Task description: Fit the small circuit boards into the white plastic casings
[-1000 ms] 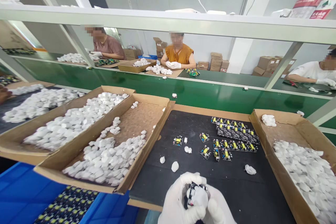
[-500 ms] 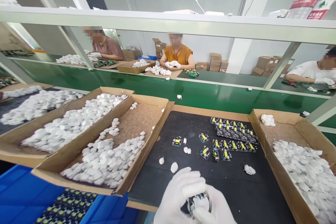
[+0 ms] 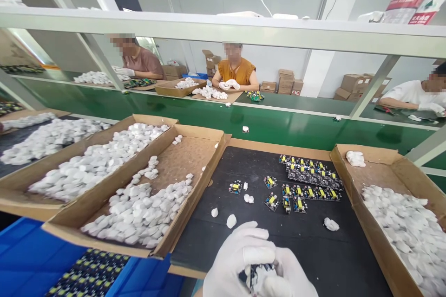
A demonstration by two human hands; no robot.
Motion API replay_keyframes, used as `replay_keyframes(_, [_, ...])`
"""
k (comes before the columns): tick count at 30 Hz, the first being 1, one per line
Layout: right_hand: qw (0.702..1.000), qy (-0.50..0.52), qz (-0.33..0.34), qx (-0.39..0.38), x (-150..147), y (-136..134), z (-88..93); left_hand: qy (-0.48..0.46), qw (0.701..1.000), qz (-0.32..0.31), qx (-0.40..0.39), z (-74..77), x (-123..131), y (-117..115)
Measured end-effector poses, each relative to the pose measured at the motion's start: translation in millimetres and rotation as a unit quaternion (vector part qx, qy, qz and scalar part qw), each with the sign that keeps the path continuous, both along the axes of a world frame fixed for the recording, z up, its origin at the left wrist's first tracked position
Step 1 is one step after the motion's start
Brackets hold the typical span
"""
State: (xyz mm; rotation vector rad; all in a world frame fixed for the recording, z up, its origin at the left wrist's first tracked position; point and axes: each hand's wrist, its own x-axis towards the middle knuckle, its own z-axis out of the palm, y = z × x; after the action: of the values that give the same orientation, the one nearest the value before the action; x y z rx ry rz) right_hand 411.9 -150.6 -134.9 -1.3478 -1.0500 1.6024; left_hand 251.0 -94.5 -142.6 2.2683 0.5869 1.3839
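Note:
At the bottom of the view my white-gloved left hand (image 3: 230, 255) curls around a small circuit board (image 3: 258, 273). My right hand (image 3: 294, 274), gloved too, closes over the board's right side, its thumb against a white putty-like lump on the board. Fingers hide much of the board and lump. Just beyond my hands, loose white lumps (image 3: 231, 221) lie on the black mat (image 3: 216, 246). Farther up the mat stand single circuit boards (image 3: 235, 187) with yellow parts and rows of similar boards (image 3: 310, 192).
Cardboard trays of white lumps flank the mat, one at left (image 3: 205, 183) and one at right (image 3: 351, 195). Below left, a blue bin (image 3: 139, 274) holds more boards. Behind runs a green conveyor (image 3: 278, 123) carrying spaced pieces. A white shelf beam (image 3: 223, 32) crosses above; co-workers sit beyond.
My right fingers have closed further over the white lump and board, and both hands shifted slightly. Pieces on the green conveyor have moved right. Boards on the mat have stayed put.

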Motion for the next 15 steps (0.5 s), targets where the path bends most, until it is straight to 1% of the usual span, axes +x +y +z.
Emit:
replay_keyframes(2, [1.0, -0.003, -0.001, 0.017, -2, 0, 2.2, -0.022, 0.999, 0.03, 0.001, 1.3, 5, -3])
replay_keyframes(4, [0.998, 0.02, 0.025, 0.049, -5, 3, 8.1, -0.046, 0.998, 0.042, 0.006, 3.3, 10, -4])
replay_keyframes(6, [0.995, 0.046, 0.053, 0.075, -7, 5, 13.3, -0.055, 0.998, 0.021, 0.017, 5.3, 11, -2])
replay_keyframes(8, [0.994, 0.049, 0.056, 0.083, -6, 5, 13.7, -0.042, 0.999, -0.008, 0.031, 7.1, 9, 0])
replay_keyframes(11, [0.996, 0.013, 0.034, 0.08, -1, 2, 2.7, -0.003, 0.999, -0.019, 0.037, 7.7, 3, 2])
replay_keyframes(13, [0.997, -0.002, 0.037, 0.068, 0, 0, -9.1, 0.01, 1.0, 0.0, 0.022, 6.3, 0, 0])
replay_keyframes(15, [0.998, -0.012, 0.031, 0.057, -4, 1, -19.2, 0.019, 0.999, 0.023, 0.025, 4.0, 0, -4])
